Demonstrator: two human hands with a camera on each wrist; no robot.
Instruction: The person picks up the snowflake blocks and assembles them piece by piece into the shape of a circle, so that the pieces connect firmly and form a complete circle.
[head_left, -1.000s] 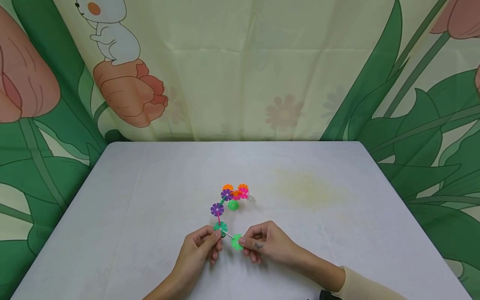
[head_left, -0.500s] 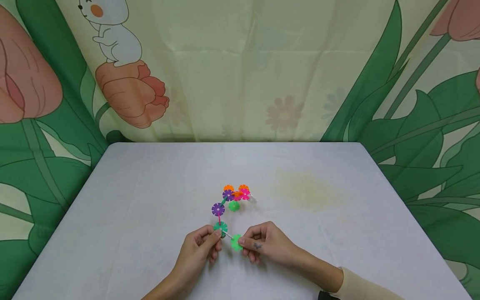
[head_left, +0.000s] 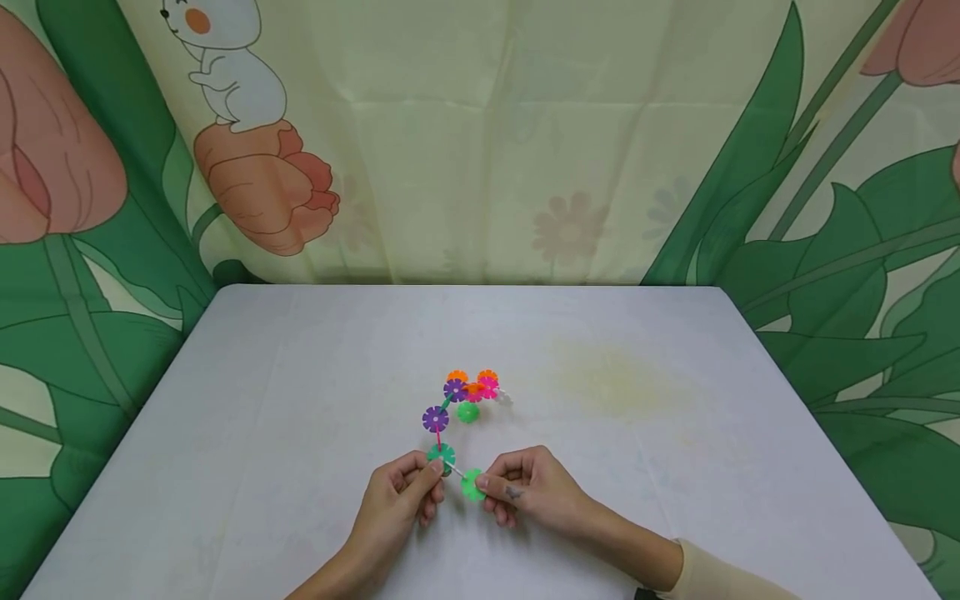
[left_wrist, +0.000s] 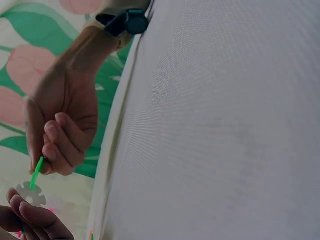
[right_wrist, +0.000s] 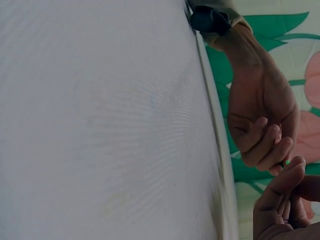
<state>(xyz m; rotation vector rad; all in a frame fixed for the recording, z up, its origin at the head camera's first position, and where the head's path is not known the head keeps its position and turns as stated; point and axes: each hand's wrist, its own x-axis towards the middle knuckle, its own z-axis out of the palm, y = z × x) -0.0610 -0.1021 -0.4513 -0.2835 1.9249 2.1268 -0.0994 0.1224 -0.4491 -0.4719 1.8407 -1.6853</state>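
Observation:
A chain of slotted plastic snowflake discs runs over the white table. My left hand [head_left: 396,493] pinches a teal disc [head_left: 442,455] between thumb and fingers. A white disc [left_wrist: 33,195], edge-on in the head view, links it to a bright green disc [head_left: 472,485], which my right hand [head_left: 542,490] pinches at its right edge. Beyond the teal disc, a pink disc [head_left: 438,437] seen edge-on leads to a purple disc [head_left: 435,419]. Farther back is a cluster with another purple disc [head_left: 454,390] and orange and pink ones. The right wrist view mostly hides the discs behind fingers.
A light green disc [head_left: 468,412] and a whitish disc [head_left: 505,397] are by the far cluster. The white-covered table [head_left: 225,400] has a faint yellowish stain [head_left: 618,375] on its right half. A curtain [head_left: 435,167] printed with flowers and leaves hangs behind.

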